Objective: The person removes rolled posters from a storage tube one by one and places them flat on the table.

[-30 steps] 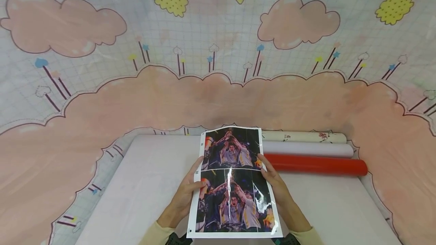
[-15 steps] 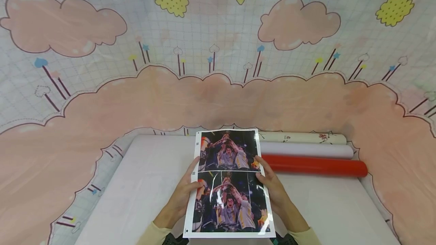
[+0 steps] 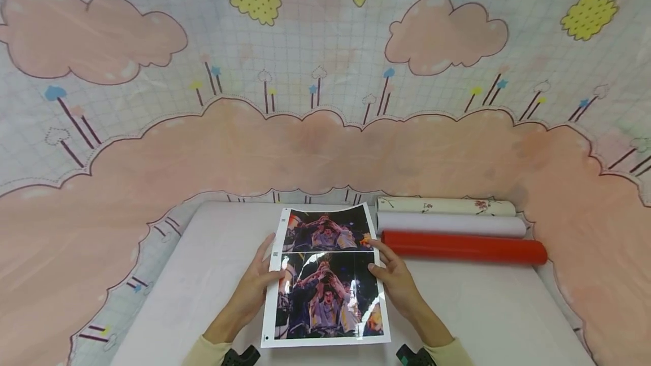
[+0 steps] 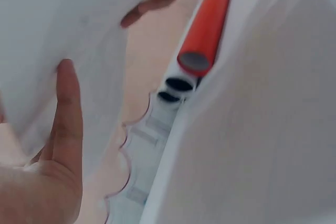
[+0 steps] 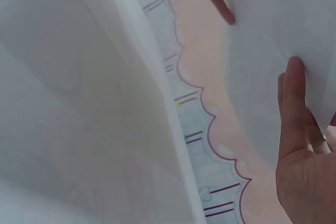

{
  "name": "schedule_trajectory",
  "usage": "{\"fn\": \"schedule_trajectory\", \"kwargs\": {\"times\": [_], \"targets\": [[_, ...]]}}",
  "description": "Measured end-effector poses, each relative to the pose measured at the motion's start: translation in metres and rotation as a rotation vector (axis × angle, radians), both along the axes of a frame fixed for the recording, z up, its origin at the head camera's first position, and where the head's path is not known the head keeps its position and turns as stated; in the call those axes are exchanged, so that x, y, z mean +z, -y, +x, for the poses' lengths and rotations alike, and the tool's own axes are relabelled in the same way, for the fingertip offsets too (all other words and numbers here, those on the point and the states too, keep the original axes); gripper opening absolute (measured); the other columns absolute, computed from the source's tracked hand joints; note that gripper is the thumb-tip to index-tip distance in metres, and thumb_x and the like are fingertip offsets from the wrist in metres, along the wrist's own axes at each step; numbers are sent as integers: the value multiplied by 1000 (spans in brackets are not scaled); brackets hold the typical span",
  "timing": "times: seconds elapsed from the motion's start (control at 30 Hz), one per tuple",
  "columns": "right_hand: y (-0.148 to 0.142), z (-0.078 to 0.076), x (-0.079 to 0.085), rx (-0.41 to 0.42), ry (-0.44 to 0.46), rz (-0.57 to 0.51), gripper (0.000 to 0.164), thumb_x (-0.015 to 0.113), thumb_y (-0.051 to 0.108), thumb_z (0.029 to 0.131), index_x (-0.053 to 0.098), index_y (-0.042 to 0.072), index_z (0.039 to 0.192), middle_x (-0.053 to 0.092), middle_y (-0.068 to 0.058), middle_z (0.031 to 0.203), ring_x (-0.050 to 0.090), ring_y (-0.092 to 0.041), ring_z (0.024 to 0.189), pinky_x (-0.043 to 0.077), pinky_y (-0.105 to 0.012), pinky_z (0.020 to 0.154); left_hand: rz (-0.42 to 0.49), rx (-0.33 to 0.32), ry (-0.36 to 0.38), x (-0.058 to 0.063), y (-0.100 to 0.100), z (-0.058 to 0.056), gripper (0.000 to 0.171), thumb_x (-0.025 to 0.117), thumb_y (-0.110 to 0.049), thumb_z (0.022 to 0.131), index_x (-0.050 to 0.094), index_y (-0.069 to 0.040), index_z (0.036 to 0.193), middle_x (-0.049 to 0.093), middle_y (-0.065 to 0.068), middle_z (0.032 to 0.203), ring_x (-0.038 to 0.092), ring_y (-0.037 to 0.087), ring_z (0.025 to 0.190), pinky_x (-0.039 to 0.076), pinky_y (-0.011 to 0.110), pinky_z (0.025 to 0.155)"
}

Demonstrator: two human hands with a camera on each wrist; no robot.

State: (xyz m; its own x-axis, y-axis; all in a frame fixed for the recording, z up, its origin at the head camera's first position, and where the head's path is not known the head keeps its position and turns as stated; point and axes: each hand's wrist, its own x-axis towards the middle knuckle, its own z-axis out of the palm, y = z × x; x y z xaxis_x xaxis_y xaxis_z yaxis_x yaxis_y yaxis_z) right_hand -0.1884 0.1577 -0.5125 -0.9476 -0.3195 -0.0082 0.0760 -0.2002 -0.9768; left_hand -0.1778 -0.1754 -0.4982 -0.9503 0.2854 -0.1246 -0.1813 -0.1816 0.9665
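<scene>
A glossy printed sheet (image 3: 325, 298) with a white border is held up over the white table, leaning back from me. It carries two matching photos, one above the other, of people raising a trophy. My left hand (image 3: 251, 284) grips its left edge, thumb on the front. On the opposite edge, my right hand (image 3: 399, 284) grips it with the thumb likewise over the print. Both wrist views show the sheet's plain white back, with fingers of the left hand (image 4: 60, 145) and right hand (image 5: 296, 145) lying against it.
Three rolls lie side by side at the back right of the table (image 3: 203, 253): a red one (image 3: 465, 247), a white one (image 3: 452, 225) and a cream one with a flower pattern (image 3: 447, 206). Behind the table hangs a cloth (image 3: 305, 151) printed with clouds.
Both hands have carried the sheet to the left and somewhat lower in the head view, uncovering the left ends of the rolls. The glare on the print has shifted.
</scene>
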Motion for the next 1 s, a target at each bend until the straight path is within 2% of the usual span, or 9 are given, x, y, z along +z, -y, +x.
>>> {"fn": "schedule_trajectory", "kwargs": {"times": [0.13,0.3,0.43,0.5,0.67,0.7,0.83,0.93,1.0], "targets": [[7,-4,0,-12,16,45,58,54,13,101,30,20,153,36,-17,155,70,-19,105,58,-37,86,-128,60,-40,2,16,3,88,56,0,92,7,-34,157,22,10,163,55,32,129,53,34,94],[19,-10,2,-9,31,24,58,53,12,101,31,22,153,34,-15,157,69,-18,108,58,-37,88,-234,99,-91,1,31,4,80,59,-3,93,17,-22,158,21,11,164,54,34,130,54,29,91],[34,-15,1,4,30,17,57,52,10,101,33,25,152,30,-10,160,68,-15,110,56,-36,91,-258,129,-102,-1,40,5,78,61,-6,93,20,-20,157,23,10,164,47,38,136,54,28,94],[42,-18,-1,7,31,23,56,52,10,101,35,27,151,29,-8,160,66,-16,112,56,-34,92,-268,145,-105,-3,46,5,77,61,-7,94,21,-21,157,24,9,163,51,34,133,54,27,94],[58,-26,-8,13,28,44,56,54,12,101,36,29,151,25,-8,163,59,-23,123,54,-33,96,-321,186,-110,-4,56,4,74,59,-7,95,21,-21,157,26,9,163,51,36,133,54,28,94],[61,-27,-10,19,24,46,57,53,12,100,34,28,152,24,-9,163,59,-25,124,54,-35,96,-329,193,-112,-4,58,4,74,58,-6,96,21,-21,157,26,10,163,47,40,135,54,28,94],[75,-33,-13,34,-9,72,59,53,9,100,33,25,153,19,-14,164,60,-29,122,56,-38,94,-365,223,-105,-4,69,1,73,55,-4,97,20,-22,158,25,9,163,54,30,131,55,24,91],[87,-38,-15,40,-15,81,61,51,5,99,33,25,153,25,-14,162,63,-27,118,57,-39,91,-389,235,-99,-5,78,-1,72,54,-4,97,20,-23,158,24,9,164,60,13,123,54,21,90],[95,-41,-17,49,-22,88,61,50,3,99,33,23,154,26,-15,162,63,-27,118,57,-39,91,-404,239,-96,-7,84,-2,72,53,-3,98,19,-22,158,23,10,164,59,10,123,53,18,89]]}}
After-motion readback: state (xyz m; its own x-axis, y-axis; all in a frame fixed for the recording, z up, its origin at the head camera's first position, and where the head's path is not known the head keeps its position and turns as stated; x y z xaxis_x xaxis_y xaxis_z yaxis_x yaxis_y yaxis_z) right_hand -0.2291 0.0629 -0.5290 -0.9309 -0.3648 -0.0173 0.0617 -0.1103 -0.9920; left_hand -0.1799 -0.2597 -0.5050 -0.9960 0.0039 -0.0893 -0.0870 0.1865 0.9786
